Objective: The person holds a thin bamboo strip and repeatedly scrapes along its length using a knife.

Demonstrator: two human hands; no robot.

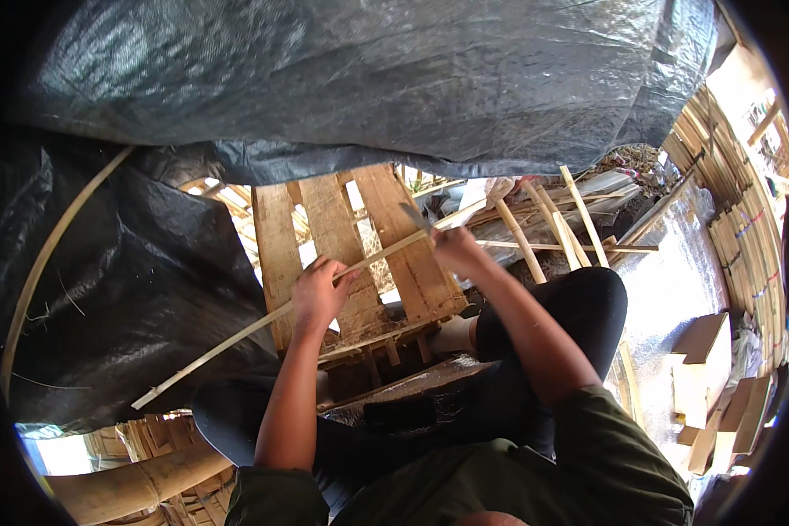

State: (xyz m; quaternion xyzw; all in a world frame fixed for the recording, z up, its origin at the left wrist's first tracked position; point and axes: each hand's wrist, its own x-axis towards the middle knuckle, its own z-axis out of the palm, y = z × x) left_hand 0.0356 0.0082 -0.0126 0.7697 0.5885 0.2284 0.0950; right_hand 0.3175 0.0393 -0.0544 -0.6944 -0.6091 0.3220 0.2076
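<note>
My left hand (320, 294) grips a long thin bamboo strip (228, 344) that slants from the lower left up to the right. My right hand (456, 250) is closed on a knife (415, 216) whose blade meets the strip's upper end. Both hands work above a wooden pallet (346, 245) with wide slats. I am seated, with my knee in dark trousers (579, 307) bent to the right of the pallet.
A black plastic tarp (351, 79) covers the top and left of the view. Loose bamboo slats (548, 223) lie behind the pallet. Bundled bamboo strips (745, 237) line the right side, above cardboard boxes (706, 359). A thick bamboo pole (123, 486) lies at lower left.
</note>
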